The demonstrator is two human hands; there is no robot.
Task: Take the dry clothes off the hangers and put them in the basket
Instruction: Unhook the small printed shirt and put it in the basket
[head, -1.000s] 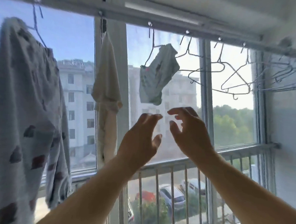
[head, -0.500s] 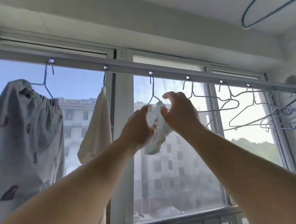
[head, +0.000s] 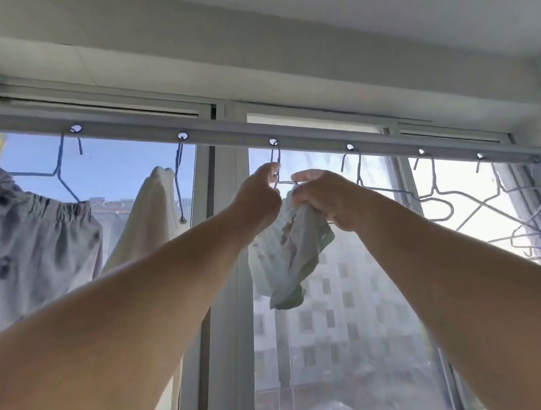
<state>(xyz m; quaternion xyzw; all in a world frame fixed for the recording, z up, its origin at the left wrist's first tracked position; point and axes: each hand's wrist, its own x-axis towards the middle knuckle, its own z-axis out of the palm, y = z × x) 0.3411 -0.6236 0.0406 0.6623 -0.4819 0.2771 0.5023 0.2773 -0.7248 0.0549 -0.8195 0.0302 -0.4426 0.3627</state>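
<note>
At centre frame, both arms reach up to a wire hanger (head: 277, 170) hooked into a hole of the drying rail (head: 313, 142) that spans the upper frame. The left hand (head: 258, 198) has its fingers curled against the hanger's neck, pinching it. The right hand (head: 323, 196) clenches the top of a small pale printed garment (head: 287, 256), which hangs below both hands, still at the hanger. At left frame, grey patterned trousers (head: 32, 242) hang by their elastic waist on a blue hanger (head: 59, 168); just to their right a cream cloth (head: 149, 217) hangs from another. Bare wire hangers (head: 435, 201) crowd the rail at right frame.
</note>
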